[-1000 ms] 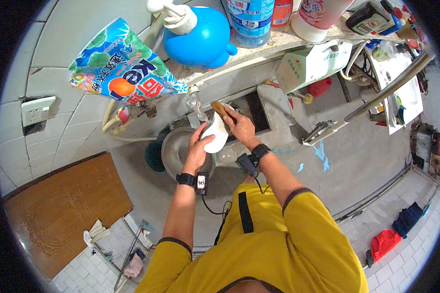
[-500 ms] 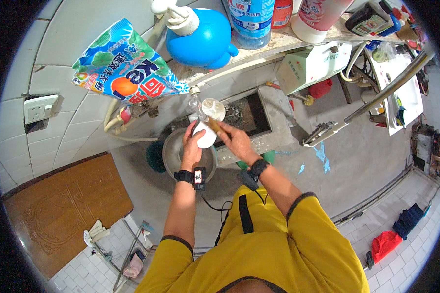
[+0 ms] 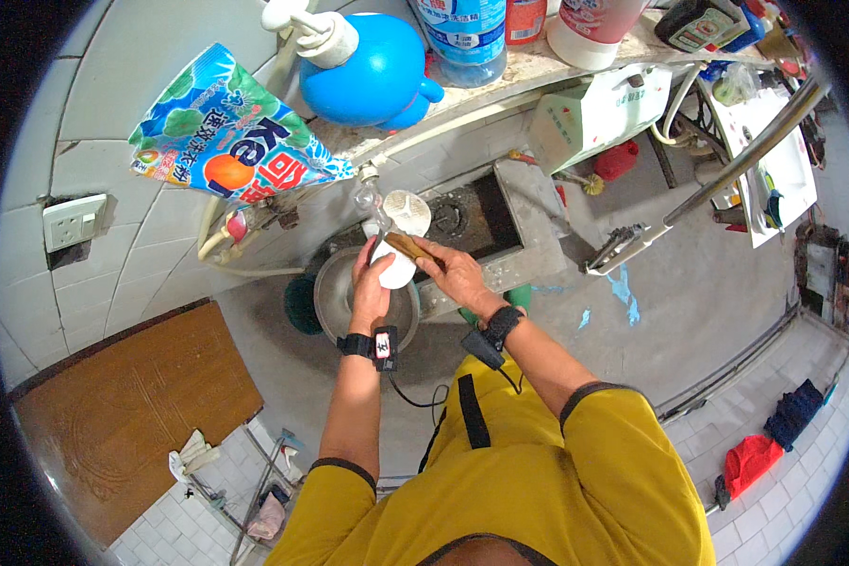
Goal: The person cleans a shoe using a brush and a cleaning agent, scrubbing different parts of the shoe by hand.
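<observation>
My left hand (image 3: 371, 288) grips a smooth white rounded piece (image 3: 399, 271), thumb on top, over the metal basin (image 3: 334, 307). In my right hand (image 3: 457, 281) is a brown wooden-looking tool, flat and stick-like (image 3: 407, 247), its front end against the top edge of the white piece. Whether it has bristles is hidden. Just beyond, a pale ribbed oval piece (image 3: 409, 213) lies at the edge of the sunken concrete trough (image 3: 538, 247). A clear, bulging fitting or water stream hangs below the tap (image 3: 369, 173), close to both hands.
Along the shelf (image 3: 358, 141) stand a blue detergent bag (image 3: 222, 132), a blue pump bottle (image 3: 363, 75) and several other bottles. A pale green jug (image 3: 599, 113) is beyond the trough. A metal pole (image 3: 745, 174) slants at right; a brown wooden panel (image 3: 141, 406) lies at left.
The brown tool shows more of its length now and sits slightly differently against the white piece. Both hands keep their grips in nearly the same place. The view has shifted a little.
</observation>
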Motion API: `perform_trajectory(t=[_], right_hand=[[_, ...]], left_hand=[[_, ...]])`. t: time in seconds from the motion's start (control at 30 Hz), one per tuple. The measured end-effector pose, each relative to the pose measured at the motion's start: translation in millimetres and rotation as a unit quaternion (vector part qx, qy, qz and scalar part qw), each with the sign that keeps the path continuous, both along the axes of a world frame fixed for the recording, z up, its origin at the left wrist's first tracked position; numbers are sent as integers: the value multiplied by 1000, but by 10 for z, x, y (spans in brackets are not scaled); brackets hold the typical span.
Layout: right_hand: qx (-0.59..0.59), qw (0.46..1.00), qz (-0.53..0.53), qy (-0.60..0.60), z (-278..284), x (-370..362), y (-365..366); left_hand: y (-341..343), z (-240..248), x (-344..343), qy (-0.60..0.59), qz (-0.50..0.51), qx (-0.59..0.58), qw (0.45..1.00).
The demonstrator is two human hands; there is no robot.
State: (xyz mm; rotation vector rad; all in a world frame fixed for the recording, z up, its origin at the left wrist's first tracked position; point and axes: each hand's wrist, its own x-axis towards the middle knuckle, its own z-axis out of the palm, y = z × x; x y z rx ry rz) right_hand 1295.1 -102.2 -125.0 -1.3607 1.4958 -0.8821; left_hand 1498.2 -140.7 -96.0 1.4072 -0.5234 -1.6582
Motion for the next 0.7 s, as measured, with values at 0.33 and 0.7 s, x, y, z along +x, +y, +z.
perform_trajectory(t=[0.33, 0.7], right_hand=[[260, 895, -103, -347, -194, -275, -461], [231, 881, -203, -359, -229, -5, -180]], left_hand=[[248, 130, 94, 38, -62, 12, 997], [-235, 125, -111, -431, -406, 24, 805]])
